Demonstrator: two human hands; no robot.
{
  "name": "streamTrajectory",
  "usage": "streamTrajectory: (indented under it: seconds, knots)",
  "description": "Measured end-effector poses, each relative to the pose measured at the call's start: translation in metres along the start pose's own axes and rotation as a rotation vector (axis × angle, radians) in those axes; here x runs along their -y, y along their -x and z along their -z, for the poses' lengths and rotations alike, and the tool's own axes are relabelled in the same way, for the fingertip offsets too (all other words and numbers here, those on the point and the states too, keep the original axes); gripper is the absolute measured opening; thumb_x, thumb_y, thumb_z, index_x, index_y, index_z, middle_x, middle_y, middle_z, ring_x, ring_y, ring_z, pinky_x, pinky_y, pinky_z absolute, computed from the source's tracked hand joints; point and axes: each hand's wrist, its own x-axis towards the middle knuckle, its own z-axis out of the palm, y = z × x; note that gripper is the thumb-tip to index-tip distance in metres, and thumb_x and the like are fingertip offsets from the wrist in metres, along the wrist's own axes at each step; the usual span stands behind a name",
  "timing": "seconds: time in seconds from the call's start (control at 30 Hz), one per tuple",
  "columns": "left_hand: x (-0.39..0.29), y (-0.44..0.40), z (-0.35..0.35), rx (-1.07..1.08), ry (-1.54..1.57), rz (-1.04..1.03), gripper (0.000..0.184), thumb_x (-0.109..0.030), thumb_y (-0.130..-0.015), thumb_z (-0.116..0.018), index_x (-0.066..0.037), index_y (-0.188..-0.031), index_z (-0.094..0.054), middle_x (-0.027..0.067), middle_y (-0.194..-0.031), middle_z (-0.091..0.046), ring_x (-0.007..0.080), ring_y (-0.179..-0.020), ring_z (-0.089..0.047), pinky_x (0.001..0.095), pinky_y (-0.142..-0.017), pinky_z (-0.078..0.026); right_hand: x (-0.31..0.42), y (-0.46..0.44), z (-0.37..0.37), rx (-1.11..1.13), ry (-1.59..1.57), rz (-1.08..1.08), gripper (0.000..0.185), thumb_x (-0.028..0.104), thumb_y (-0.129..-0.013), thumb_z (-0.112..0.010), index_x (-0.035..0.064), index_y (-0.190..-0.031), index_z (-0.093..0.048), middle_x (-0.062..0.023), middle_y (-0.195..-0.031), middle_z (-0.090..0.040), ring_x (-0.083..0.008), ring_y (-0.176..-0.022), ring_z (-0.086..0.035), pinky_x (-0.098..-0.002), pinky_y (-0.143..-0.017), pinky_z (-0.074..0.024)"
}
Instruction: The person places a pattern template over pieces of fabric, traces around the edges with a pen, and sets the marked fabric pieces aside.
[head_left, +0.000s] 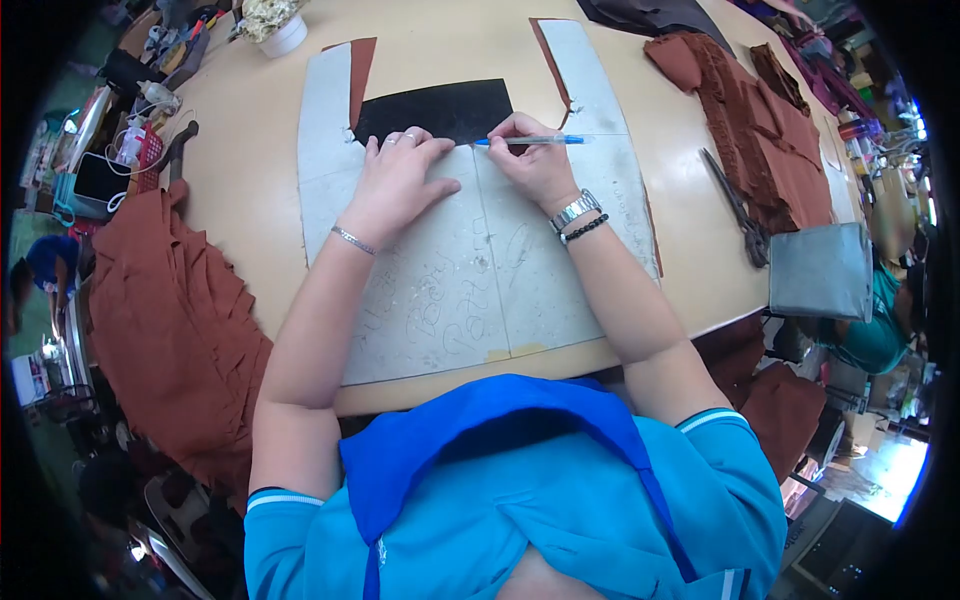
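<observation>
A large grey pattern piece with handwriting and ruled lines lies flat on the table before me. Brown fabric shows from under its upper edges. A black piece is placed along the pattern's inner top edge. Fingers spread, my left hand presses on the pattern, its fingertips at the lower edge of the black piece. My right hand is closed round a blue-capped pen. The pen's tip points left, at the lower edge of the black piece, near the pattern's centre line.
Scissors lie on the right, beside brown fabric pieces and a grey box-like object. Brown fabric hangs over the table's left edge. A white flowerpot stands at the back; a phone is at far left.
</observation>
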Motion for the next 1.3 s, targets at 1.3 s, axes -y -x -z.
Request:
streamTrajectory:
  seconds: [1.3]
  knots:
    - [0.013, 0.052, -0.017, -0.109, -0.098, 0.306, 0.087, -0.061, -0.081, -0.063, -0.009, -0.145, -0.035, 0.0204, -0.151, -0.032, 0.0383, -0.143, -0.026, 0.0708, -0.104, -0.026, 0.025, -0.058, -0.120, 0.250, -0.002, 0.055, 0.016, 0.018, -0.084, -0.067, 0.0028, -0.089, -0.067, -0.0045, -0.079, -0.070, -0.0083, -0.067, -0.062, -0.0240, -0.060, -0.0503]
